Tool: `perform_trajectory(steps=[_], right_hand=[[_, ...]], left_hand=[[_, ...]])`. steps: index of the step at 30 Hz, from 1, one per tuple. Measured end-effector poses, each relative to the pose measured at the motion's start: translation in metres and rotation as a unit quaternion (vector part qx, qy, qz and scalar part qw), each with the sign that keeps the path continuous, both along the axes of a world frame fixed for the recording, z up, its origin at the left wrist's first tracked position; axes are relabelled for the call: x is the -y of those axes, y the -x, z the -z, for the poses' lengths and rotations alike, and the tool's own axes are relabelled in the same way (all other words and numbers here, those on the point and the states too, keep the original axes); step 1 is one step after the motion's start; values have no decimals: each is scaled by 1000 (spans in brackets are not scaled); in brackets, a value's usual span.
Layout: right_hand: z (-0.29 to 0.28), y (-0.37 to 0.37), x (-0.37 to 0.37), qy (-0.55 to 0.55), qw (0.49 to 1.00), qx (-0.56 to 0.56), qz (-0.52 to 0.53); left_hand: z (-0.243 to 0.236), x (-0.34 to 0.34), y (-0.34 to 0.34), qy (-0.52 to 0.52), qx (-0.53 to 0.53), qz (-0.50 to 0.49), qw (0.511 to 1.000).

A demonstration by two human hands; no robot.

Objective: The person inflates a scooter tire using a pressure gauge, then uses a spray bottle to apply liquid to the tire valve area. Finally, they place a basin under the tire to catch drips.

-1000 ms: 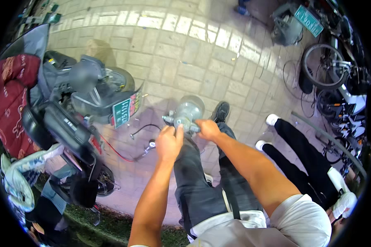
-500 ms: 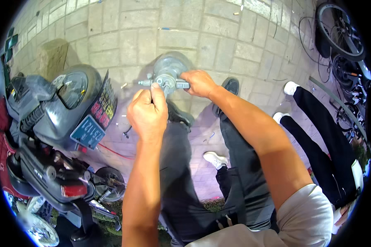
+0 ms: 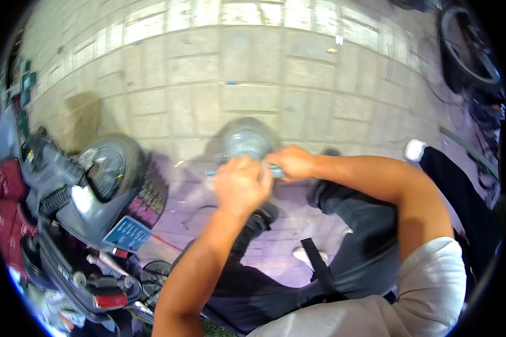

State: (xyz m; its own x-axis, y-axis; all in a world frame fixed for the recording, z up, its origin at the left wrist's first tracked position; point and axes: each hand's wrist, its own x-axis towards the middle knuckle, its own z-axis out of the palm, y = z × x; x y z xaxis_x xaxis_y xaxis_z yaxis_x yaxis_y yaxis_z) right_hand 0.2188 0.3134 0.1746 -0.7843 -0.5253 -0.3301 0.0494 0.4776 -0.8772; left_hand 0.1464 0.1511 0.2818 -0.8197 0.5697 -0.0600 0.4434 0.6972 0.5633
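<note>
A round grey metal vessel, blurred by motion, stands on the paving in front of me. Fittings jut from both sides of its neck, and the left fitting pokes out beyond my knuckles. My left hand is closed over the top of the neck, hiding most of it. Fingers of my right hand are curled round the bar on the right side of the neck. The two hands are close together, almost touching.
At left lies a tipped-over electric scooter with its wheel up and a licence plate. A stone block sits beyond it. Bicycles stand far right. Nearby is another person's black-trousered leg with a white shoe.
My view has tilted and shifted, so the vessel sits lower in it. The left hand has moved right over the neck, closer to the right hand, which keeps its grip on the bar.
</note>
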Motion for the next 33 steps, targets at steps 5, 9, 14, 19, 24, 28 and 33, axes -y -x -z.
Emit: perform_trajectory(steps=[5,9,14,19,24,28,33], right_hand=[[13,-3,-8,42,998,-28,-31],[21,-4,-7,64,996,-57,-34],[10,5,0,39,999,-20,-2],[4,-2,1,36,997,-61,18],[5,-5,3,79,996,-28,15],[18,-10,-3,87,994,-22,58],[3,-2,4,56,998,-29,29]], left_hand=[[1,-2,7,-44,-21,92,995],[-4,4,7,-71,-45,148,985],[2,32,-19,32,-134,214,967],[-27,34,-32,6,-190,168,967],[-102,34,-43,-4,-237,119,964],[-98,26,-37,1,-237,121,964],[-11,30,-33,-25,-237,110,965]])
